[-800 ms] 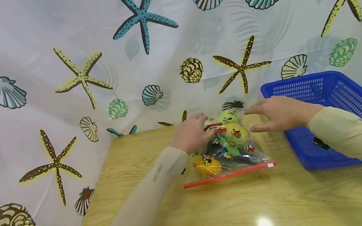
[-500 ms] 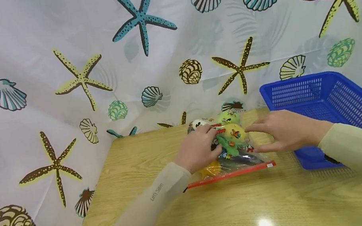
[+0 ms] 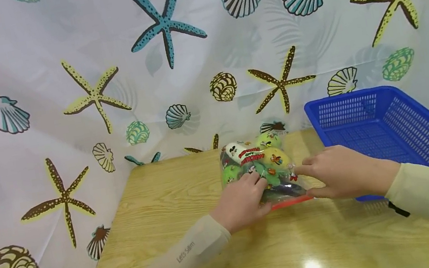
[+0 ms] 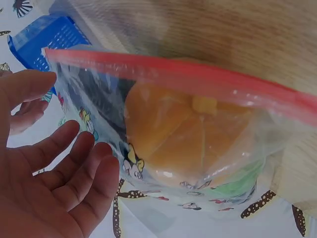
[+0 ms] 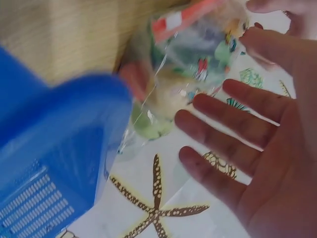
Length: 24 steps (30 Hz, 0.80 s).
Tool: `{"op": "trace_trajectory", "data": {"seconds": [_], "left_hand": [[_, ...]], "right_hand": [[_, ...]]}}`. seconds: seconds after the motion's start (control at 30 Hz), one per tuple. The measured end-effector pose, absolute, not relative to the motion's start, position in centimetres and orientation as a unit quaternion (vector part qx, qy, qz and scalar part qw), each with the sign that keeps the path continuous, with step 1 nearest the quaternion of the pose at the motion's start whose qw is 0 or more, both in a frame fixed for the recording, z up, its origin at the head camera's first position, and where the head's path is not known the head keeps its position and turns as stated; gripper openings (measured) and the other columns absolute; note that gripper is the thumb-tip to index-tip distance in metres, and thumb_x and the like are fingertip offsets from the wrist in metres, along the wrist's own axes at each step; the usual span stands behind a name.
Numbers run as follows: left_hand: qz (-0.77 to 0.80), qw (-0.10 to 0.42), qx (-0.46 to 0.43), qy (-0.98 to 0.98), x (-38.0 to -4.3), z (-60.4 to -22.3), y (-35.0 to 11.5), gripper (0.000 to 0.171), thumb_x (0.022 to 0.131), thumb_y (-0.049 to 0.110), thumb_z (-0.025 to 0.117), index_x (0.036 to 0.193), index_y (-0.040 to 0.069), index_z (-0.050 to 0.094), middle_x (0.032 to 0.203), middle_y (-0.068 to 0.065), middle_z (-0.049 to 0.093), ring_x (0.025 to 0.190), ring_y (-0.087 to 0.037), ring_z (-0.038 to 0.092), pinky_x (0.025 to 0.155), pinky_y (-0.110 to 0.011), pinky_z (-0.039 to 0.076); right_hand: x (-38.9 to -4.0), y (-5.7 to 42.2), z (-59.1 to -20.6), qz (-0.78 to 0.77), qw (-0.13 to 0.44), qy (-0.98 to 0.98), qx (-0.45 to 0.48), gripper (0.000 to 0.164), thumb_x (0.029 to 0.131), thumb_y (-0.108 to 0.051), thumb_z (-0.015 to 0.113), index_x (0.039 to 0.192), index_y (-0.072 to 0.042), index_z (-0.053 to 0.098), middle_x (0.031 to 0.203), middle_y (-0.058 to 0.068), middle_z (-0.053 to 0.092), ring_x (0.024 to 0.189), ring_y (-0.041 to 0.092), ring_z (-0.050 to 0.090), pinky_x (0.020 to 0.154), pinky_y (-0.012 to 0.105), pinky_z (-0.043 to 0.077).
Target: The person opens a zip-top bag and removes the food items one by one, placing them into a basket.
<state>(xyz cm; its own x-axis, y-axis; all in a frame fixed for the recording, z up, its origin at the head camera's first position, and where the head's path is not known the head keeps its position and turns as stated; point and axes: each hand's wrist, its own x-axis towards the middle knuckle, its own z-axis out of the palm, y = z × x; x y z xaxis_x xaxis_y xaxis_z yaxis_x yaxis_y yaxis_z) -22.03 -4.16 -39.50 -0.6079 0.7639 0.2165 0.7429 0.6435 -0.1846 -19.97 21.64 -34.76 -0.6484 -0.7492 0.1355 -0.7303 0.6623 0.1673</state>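
Observation:
A clear zip bag [image 3: 250, 152] with a red slider strip [image 4: 198, 74] and cartoon prints lies on the table, filled with toy-like vegetables. Inside, an orange pumpkin-like piece [image 4: 171, 129] shows close up in the left wrist view. Dark, green, white and yellow pieces are also visible through the plastic. Over the bag's near left part is my left hand [image 3: 241, 201], its fingers loosely bent and holding nothing. My right hand [image 3: 342, 173] is at the bag's near right corner with fingers extended. Whether either hand's fingertips touch the plastic, I cannot tell.
A blue plastic basket [image 3: 422, 116] with slotted walls stands to the right of the bag, just beyond my right hand. The wooden table [image 3: 171, 180] meets a white curtain [image 3: 189, 86] printed with starfish and shells at the back.
Both hands have come down from the bag's far part toward its near red edge. The bag stays in about the same place. The view has shifted slightly to the right.

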Motion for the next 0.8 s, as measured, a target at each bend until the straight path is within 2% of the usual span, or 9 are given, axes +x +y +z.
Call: {"op": "trace_trajectory", "data": {"seconds": [0.2,0.4,0.53,0.73,0.8], "left_hand": [[0.058,0.144,-0.410,-0.899,-21.3,-40.8,-4.6,0.040,0.079,0.046,0.069,0.101,0.015,0.057,0.089,0.003,0.048,0.072,-0.011,0.041,0.046,-0.025,0.043],[0.072,0.133,-0.400,-0.904,-21.1,-41.7,-4.9,0.033,0.074,0.030,0.075,0.095,0.015,0.055,0.088,0.002,0.049,0.073,-0.013,0.043,0.047,-0.025,0.041],[0.080,0.147,-0.406,-0.898,-21.1,-41.9,-5.0,0.023,0.075,0.019,0.072,0.092,0.015,0.057,0.085,0.002,0.051,0.069,-0.014,0.045,0.045,-0.026,0.041],[0.087,0.148,-0.417,-0.893,-21.0,-42.0,-5.2,0.013,0.079,0.010,0.067,0.090,0.016,0.065,0.081,0.003,0.061,0.066,-0.013,0.050,0.044,-0.026,0.043],[0.093,0.145,-0.420,-0.891,-20.8,-42.0,-5.1,0.013,0.079,0.011,0.067,0.091,0.017,0.067,0.082,0.004,0.065,0.068,-0.013,0.053,0.044,-0.025,0.045]], "right_hand": [[-18.8,21.0,-35.8,-0.063,0.089,-0.914,0.391,0.049,0.074,-0.047,0.075,0.104,-0.010,0.063,0.085,0.004,0.067,0.064,0.017,0.060,0.052,0.041,0.054],[-18.2,20.6,-37.0,-0.069,0.091,-0.916,0.386,0.042,0.067,-0.036,0.082,0.091,-0.010,0.061,0.072,0.000,0.061,0.059,0.016,0.056,0.042,0.036,0.048],[-18.2,20.2,-37.8,-0.086,0.097,-0.914,0.384,0.040,0.062,-0.028,0.086,0.086,-0.009,0.060,0.069,0.000,0.060,0.057,0.017,0.056,0.041,0.034,0.048],[-18.3,19.8,-38.3,-0.111,0.151,-0.901,0.393,0.023,0.068,-0.003,0.078,0.076,-0.010,0.058,0.059,0.001,0.055,0.046,0.017,0.049,0.032,0.030,0.038],[-18.3,19.7,-38.4,-0.114,0.161,-0.898,0.393,0.022,0.070,0.000,0.076,0.074,-0.010,0.056,0.057,0.001,0.053,0.044,0.016,0.047,0.031,0.029,0.036]]}}
